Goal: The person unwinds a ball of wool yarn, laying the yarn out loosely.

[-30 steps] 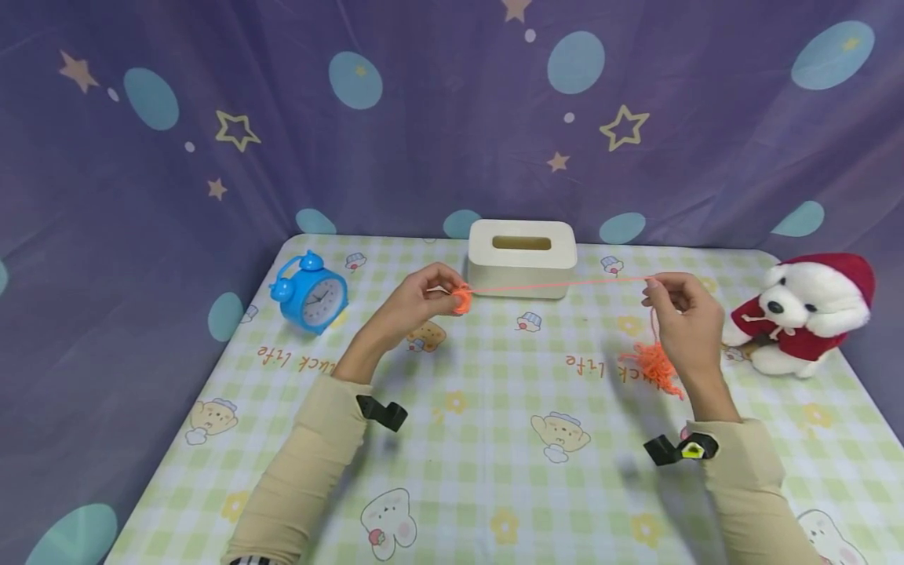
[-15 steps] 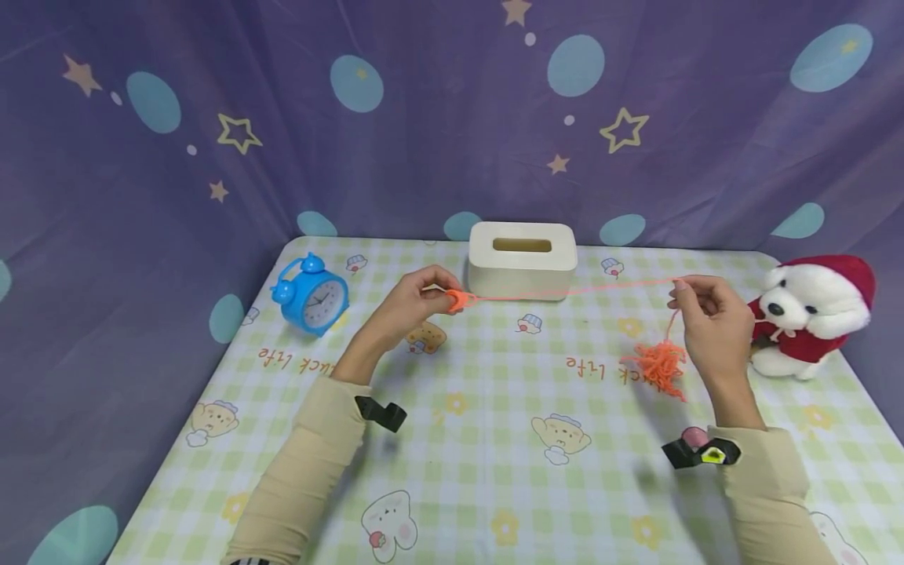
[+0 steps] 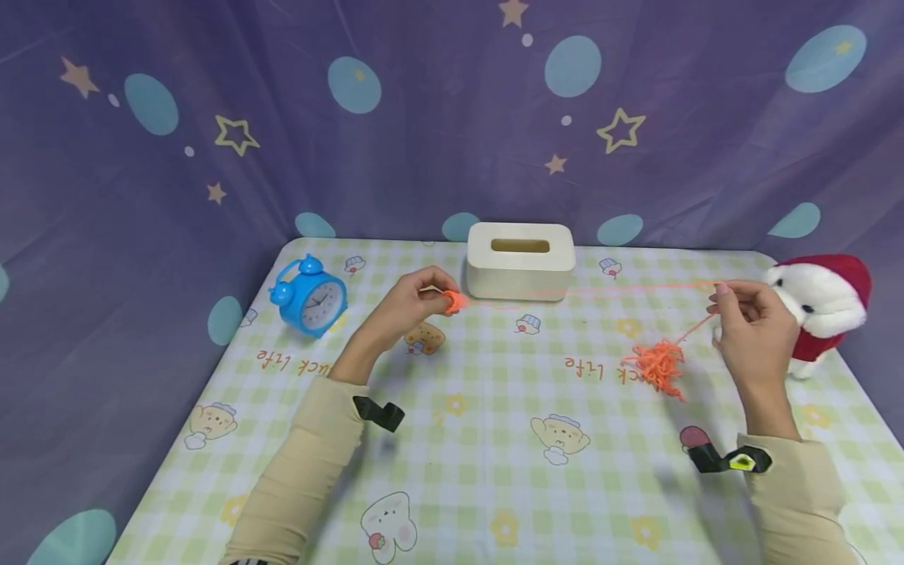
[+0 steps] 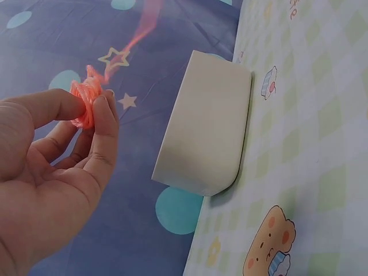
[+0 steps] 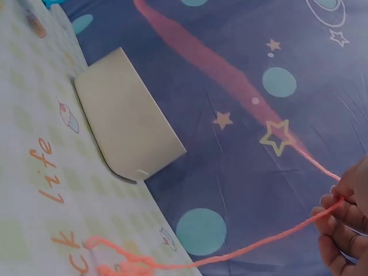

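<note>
My left hand (image 3: 422, 294) pinches a small wound bundle of orange yarn (image 4: 86, 103) between thumb and fingers above the table. From that bundle a strand runs right, blurred along its length, to my right hand (image 3: 759, 326). The thumb and fingers of my right hand (image 5: 348, 213) pinch the strand (image 5: 322, 168). Beyond the pinch, the yarn drops down and leftward to a loose orange yarn tangle (image 3: 658, 367) lying on the tablecloth below. Both hands are raised, wide apart.
A cream tissue box (image 3: 521, 263) stands at the back between the hands. A blue alarm clock (image 3: 314, 302) sits at the back left. Behind my right hand is a white plush dog (image 3: 822, 294) in a red hood. A purple curtain (image 3: 438, 118) hangs behind the checked table (image 3: 487, 486).
My right hand has moved right, away from the left hand, lengthening the strand between them; it now overlaps the plush dog. The left hand stays nearly in place, its bundle turned slightly.
</note>
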Tool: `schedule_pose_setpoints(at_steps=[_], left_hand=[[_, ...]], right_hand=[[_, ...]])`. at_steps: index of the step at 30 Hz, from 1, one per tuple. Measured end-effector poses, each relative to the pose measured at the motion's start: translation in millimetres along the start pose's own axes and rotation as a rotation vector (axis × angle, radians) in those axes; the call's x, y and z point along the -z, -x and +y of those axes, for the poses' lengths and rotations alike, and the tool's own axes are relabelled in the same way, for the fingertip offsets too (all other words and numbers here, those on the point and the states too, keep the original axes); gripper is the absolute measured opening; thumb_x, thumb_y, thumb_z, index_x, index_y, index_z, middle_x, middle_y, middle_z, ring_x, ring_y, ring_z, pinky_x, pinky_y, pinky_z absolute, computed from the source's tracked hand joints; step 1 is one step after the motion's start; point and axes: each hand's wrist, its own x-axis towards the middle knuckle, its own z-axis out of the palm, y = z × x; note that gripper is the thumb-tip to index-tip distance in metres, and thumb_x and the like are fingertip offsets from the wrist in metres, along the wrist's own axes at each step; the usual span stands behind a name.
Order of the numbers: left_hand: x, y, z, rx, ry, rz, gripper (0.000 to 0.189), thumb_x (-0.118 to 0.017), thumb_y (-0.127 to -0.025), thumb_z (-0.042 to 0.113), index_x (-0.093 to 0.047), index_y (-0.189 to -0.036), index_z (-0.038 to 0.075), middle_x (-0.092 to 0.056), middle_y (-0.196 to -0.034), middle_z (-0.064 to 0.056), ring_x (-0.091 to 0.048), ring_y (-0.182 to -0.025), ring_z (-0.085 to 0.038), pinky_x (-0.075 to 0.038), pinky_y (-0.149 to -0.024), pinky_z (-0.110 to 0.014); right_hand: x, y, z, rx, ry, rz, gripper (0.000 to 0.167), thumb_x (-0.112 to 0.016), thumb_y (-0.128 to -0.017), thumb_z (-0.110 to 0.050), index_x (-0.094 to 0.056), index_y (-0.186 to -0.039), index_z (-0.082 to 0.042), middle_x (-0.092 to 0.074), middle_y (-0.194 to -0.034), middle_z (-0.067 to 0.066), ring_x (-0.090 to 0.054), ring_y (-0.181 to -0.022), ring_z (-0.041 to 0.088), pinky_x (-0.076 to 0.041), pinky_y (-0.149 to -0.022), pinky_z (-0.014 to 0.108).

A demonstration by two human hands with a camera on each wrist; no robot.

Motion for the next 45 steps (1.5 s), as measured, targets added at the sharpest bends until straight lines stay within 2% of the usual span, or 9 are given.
schedule_pose_setpoints(at_steps=[8, 13, 16, 19, 23, 25, 36, 41, 45], left_hand=[[2.2, 1.0, -0.8, 0.009, -0.027, 0.007, 0.015, -0.054, -0.093, 0.006, -0.057, -0.107, 0.004, -0.06, -0.108, -0.01, -0.064, -0.098, -0.023, -0.052, -0.088, -0.039], [2.7, 1.1, -0.9, 0.006, -0.024, 0.008, 0.014, -0.054, -0.094, 0.005, -0.058, -0.107, 0.005, -0.061, -0.108, -0.01, -0.063, -0.1, -0.029, -0.053, -0.087, -0.039], [2.5, 1.0, -0.5, -0.002, -0.022, 0.002, 0.014, -0.055, -0.094, 0.006, -0.059, -0.107, 0.005, -0.062, -0.106, -0.01, -0.063, -0.102, -0.034, -0.053, -0.087, -0.039], [2.3, 0.8, -0.8, -0.012, -0.039, 0.001, 0.014, -0.057, -0.094, 0.007, -0.061, -0.107, 0.005, -0.064, -0.104, -0.01, -0.063, -0.098, -0.033, -0.054, -0.085, -0.038], [2.4, 0.5, -1.5, -0.025, -0.069, 0.009, 0.015, -0.06, -0.094, 0.01, -0.064, -0.108, 0.006, -0.065, -0.104, -0.009, -0.063, -0.088, -0.024, -0.054, -0.081, -0.038], [2.3, 0.5, -1.6, -0.029, -0.075, 0.011, 0.016, -0.06, -0.094, 0.011, -0.065, -0.109, 0.007, -0.065, -0.104, -0.009, -0.062, -0.086, -0.023, -0.054, -0.08, -0.037], [-0.4, -0.7, 2.9, -0.014, -0.038, 0.012, 0.016, -0.063, -0.093, 0.011, -0.06, -0.107, 0.006, -0.064, -0.107, -0.01, -0.064, -0.098, -0.024, -0.053, -0.088, -0.037], [-1.9, 0.1, 4.8, -0.025, -0.045, 0.008, 0.013, -0.064, -0.092, 0.012, -0.061, -0.103, 0.006, -0.064, -0.105, -0.01, -0.065, -0.097, -0.023, -0.053, -0.088, -0.037], [-3.0, 0.8, 5.3, -0.041, -0.043, 0.001, 0.014, -0.065, -0.092, 0.013, -0.063, -0.104, 0.006, -0.065, -0.104, -0.01, -0.065, -0.098, -0.026, -0.052, -0.089, -0.038]], right_hand=[[12.0, -3.9, 4.0, -0.043, 0.012, 0.063, 0.008, -0.063, -0.092, -0.019, -0.069, -0.096, -0.016, -0.061, -0.073, -0.026, -0.057, -0.062, -0.011, -0.041, -0.058, 0.007], [12.9, -1.6, 6.5, -0.051, 0.088, 0.007, 0.007, -0.063, -0.092, -0.021, -0.068, -0.094, -0.017, -0.057, -0.069, -0.032, -0.054, -0.062, -0.013, -0.038, -0.055, 0.006], [11.9, 1.2, 9.9, -0.074, 0.197, -0.08, 0.017, -0.061, -0.093, -0.025, -0.068, -0.099, -0.011, -0.053, -0.069, -0.034, -0.05, -0.062, -0.017, -0.038, -0.053, 0.004], [11.8, 2.9, 14.9, -0.076, 0.34, -0.211, 0.028, -0.057, -0.095, -0.028, -0.067, -0.106, -0.004, -0.063, -0.077, -0.017, -0.049, -0.063, -0.014, -0.039, -0.054, 0.008], [11.8, 4.1, 23.6, -0.035, 0.5, -0.425, 0.032, -0.052, -0.098, -0.028, -0.065, -0.108, -0.001, -0.068, -0.096, 0.019, -0.062, -0.078, 0.016, -0.044, -0.064, 0.028], [10.6, 5.5, 28.4, -0.025, 0.541, -0.51, 0.031, -0.052, -0.098, -0.027, -0.064, -0.107, -0.001, -0.067, -0.099, 0.023, -0.062, -0.086, 0.031, -0.044, -0.066, 0.037], [3.2, 11.3, 35.6, -0.064, 0.587, -0.68, 0.027, -0.05, -0.098, -0.026, -0.063, -0.108, -0.005, -0.066, -0.101, 0.02, -0.06, -0.091, 0.035, -0.045, -0.069, 0.044], [0.1, 11.2, 20.5, -0.003, 0.573, -0.677, 0.029, -0.052, -0.097, -0.025, -0.062, -0.114, -0.003, -0.062, -0.11, 0.025, -0.057, -0.098, 0.041, -0.044, -0.075, 0.054], [-11.7, 15.6, 1.7, 0.085, 0.484, -0.635, 0.028, -0.054, -0.097, -0.022, -0.062, -0.114, -0.002, -0.061, -0.111, 0.025, -0.056, -0.1, 0.041, -0.044, -0.08, 0.056]])
